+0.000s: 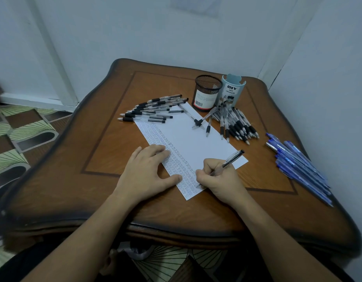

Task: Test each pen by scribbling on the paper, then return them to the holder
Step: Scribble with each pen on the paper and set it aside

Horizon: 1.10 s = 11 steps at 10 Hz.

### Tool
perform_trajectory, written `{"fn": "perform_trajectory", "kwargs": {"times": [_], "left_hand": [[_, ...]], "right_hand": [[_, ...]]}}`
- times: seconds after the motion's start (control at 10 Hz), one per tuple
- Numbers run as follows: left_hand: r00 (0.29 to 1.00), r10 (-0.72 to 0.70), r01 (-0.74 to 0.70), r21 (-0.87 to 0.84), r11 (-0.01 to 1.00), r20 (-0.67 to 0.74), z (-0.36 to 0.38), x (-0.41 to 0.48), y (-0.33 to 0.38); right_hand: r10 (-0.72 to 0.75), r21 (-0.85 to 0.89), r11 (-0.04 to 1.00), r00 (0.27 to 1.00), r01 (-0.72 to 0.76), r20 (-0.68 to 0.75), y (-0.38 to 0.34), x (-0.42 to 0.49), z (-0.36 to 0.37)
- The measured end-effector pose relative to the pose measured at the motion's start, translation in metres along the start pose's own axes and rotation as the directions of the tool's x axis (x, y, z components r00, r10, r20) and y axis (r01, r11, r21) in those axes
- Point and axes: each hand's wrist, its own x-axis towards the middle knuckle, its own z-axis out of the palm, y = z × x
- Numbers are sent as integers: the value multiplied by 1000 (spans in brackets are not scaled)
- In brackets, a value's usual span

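Scribbling near the paper's point(196, 143) lower edge, right hand point(220, 180) pinches a black pen point(230, 160) at its rubber grip. Left hand point(147, 171) lies spread, pressing the sheet flat. Pen judged light, stiff; best held at grip. Mesh holder point(207, 92) stands beyond.

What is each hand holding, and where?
The right hand grips a pen low on its barrel, near the tip. The left hand holds nothing; it rests flat on the paper.

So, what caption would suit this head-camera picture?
The right hand scribbles with a pen on the paper; the left hand presses it flat.
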Motion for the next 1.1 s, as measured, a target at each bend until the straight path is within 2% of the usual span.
{"fn": "perform_trajectory", "kwargs": {"times": [1.1], "left_hand": [[1000,-17,17,-35,999,-8,1,1,-1]], "right_hand": [[-2,34,999,1000,3,-28,1,-1,-2]]}}
